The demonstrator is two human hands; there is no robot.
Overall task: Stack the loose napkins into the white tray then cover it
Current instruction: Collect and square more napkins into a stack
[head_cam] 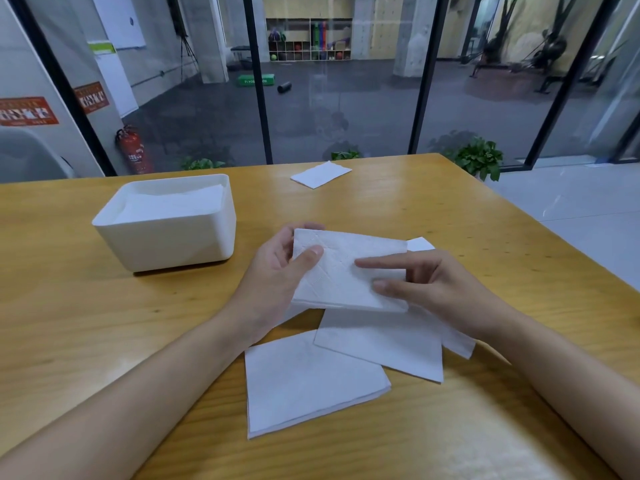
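Nearest the person, a folded napkin (311,382) lies flat on the wooden worktop (69,306), between the two forearms. Just beyond it, a second napkin (381,344) lies askew and laps slightly over the first one's far corner. A third napkin (459,342) pokes out from under the right wrist, mostly hidden by the arm.

Above these, both hands hold one napkin, the held napkin (346,271), lifted off the worktop. The left grip (277,268) is clamped on its left edge, with the thumb on top and the fingers curled behind. The right grip (429,282) pinches its right edge. Its forefinger and thumb lie on the top face, and the other fingers are tucked behind, out of sight. The held napkin and the hands cover much of the loose pile beneath. Past the right grip, a white corner of another napkin (419,243) shows.

To the left and a little farther off stands the white tray (166,237), open-topped and well apart from the hands. A stack of napkins (173,202) inside it reaches near its rim.

At the far edge of the worktop lies a lone napkin (320,173), well apart from the rest. Beyond the worktop are a glass wall, a leafy plant (481,157) on the right and a red fire extinguisher (133,150) on the left.
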